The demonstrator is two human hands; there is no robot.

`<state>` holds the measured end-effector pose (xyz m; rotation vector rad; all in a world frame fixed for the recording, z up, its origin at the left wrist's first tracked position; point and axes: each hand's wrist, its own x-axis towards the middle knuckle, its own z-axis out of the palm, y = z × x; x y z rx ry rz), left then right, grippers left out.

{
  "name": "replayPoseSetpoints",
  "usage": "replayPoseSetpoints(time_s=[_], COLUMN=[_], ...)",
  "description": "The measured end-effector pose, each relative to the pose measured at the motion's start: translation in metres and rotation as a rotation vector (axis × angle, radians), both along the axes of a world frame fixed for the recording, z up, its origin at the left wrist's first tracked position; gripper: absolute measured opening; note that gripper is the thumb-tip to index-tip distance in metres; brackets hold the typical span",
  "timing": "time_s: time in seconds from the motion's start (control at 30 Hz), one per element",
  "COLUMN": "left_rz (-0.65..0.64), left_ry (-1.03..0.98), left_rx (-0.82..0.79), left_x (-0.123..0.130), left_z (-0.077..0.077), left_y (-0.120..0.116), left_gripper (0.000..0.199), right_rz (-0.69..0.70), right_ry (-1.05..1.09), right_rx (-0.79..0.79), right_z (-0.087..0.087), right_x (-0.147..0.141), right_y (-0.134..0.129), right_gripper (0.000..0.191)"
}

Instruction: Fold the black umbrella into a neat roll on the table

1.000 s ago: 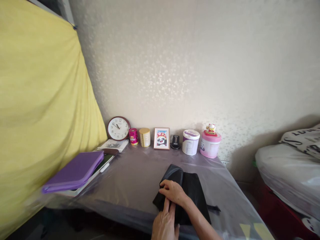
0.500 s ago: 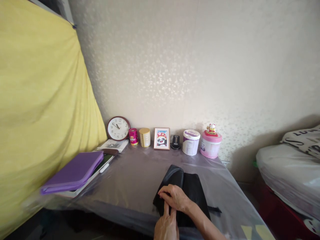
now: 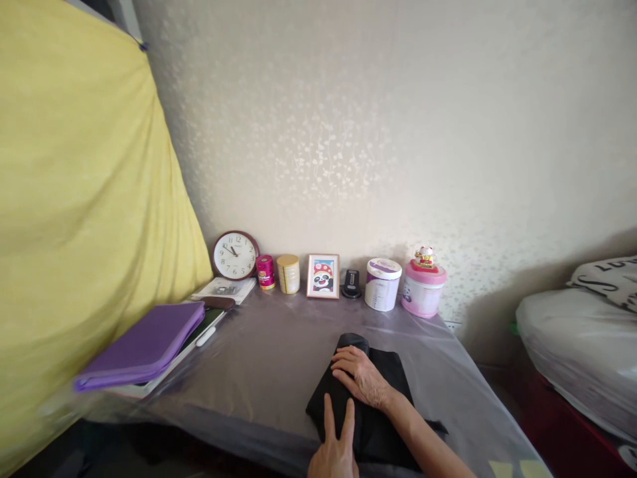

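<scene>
A folded piece of black fabric (image 3: 381, 435) lies on the near part of the table, with a narrow strap-like end (image 3: 436, 426) sticking out to its right. What kind of item it is I cannot tell. My right hand (image 3: 362, 378) rests palm down on the upper part of the fabric, fingers stretched toward the left. Closer to me, my left hand (image 3: 334, 441) presses two spread fingertips onto the fabric's lower left; its other fingers are hidden.
Along the wall stand a clock (image 3: 235, 255), a magenta can (image 3: 265, 272), a yellow-lidded can (image 3: 288, 274), a panda picture frame (image 3: 323, 276), a black device (image 3: 351, 284), a white-purple tub (image 3: 383, 285) and a pink-lidded tub (image 3: 423, 290) bearing a cat figurine (image 3: 424, 257). A purple folder (image 3: 144, 342) lies left.
My right hand has moved up and away from my left fingers, its own fingers now flatter on the fabric. My left hand stays nearly in place, its two fingers uncovered.
</scene>
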<state>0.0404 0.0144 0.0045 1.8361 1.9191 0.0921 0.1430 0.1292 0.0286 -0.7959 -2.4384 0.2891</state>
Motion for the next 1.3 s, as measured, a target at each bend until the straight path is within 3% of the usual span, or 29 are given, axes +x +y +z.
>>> replayPoseSetpoints(time_s=[0.13,0.27,0.43,0.63,0.77,0.87,0.93,1.1,1.3], left_rz=[0.023,0.047,0.038,0.030,0.018,0.014,-0.002,-0.026,-0.015], left_ry=[0.002,0.020,0.034,0.044,0.043,0.033,0.006,-0.037,-0.022], left_rx=[-0.016,-0.025,-0.037,-0.059,-0.014,0.015,0.030,0.085,0.109], left_x=[0.001,0.003,0.002,0.002,0.002,0.000,-0.002,-0.004,-0.003], left_z=[0.001,0.003,0.005,0.007,0.008,0.014,0.019,0.026,0.022], left_y=[0.000,0.000,0.001,0.001,-0.003,-0.009,-0.013,-0.018,-0.019], left_gripper=[0.085,0.086,0.085,0.088,0.081,0.077,0.074,0.071,0.068], right_rz=[-0.025,-0.084,-0.344,-0.604,-0.759,-0.900,-0.921,-0.884,-0.834], right_ry=[-0.035,-0.056,-0.122,-0.108,-0.061,0.064,0.149,0.292,0.480], right_rx=[0.013,-0.081,-0.257,-0.250,-0.189,-0.158,-0.196,-0.376,-0.535], right_z=[-0.001,-0.002,-0.004,-0.004,-0.003,-0.009,-0.016,-0.027,-0.021], right_x=[0.001,0.003,0.005,0.021,0.058,0.087,0.099,0.096,0.081], right_y=[0.019,0.041,0.064,0.074,0.055,0.023,-0.002,-0.055,-0.071], right_gripper=[0.030,0.031,0.032,0.033,0.031,0.033,0.034,0.039,0.043])
